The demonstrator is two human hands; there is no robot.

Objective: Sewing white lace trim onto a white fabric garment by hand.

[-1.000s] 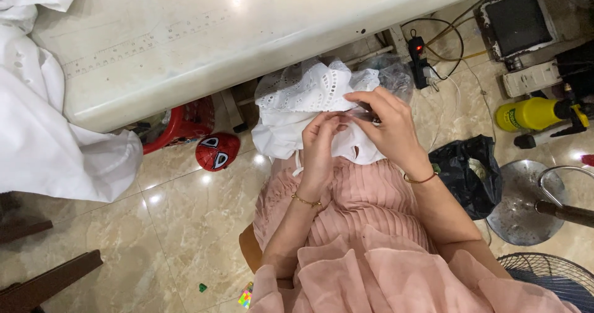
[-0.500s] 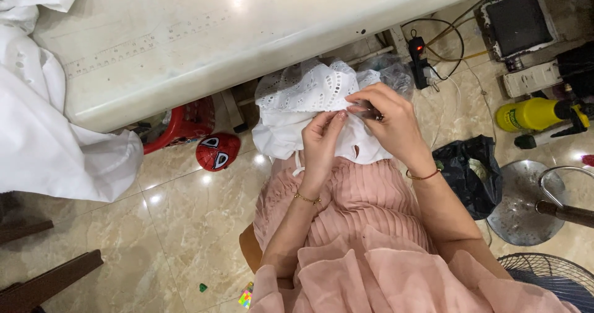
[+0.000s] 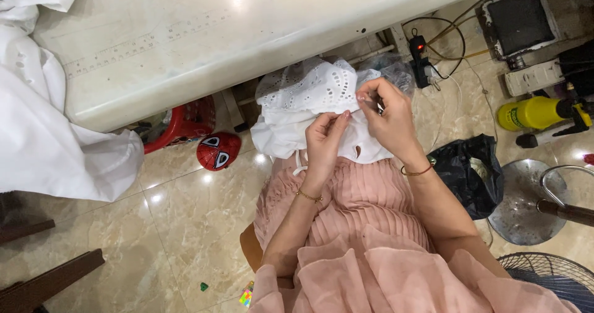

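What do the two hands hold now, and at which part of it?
Both hands pinch the white eyelet garment on the lap: left hand at its plain lower edge, right hand at the lace edge. A small dark tool may be in the right fingers; unclear.

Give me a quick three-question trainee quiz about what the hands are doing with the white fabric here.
1. True or false: both hands touch the white eyelet fabric.
2. Which hand pinches a small dark tool: left hand or right hand?
3. What red thing lies on the floor under the table edge?

Key
1. True
2. Right hand
3. A red mask
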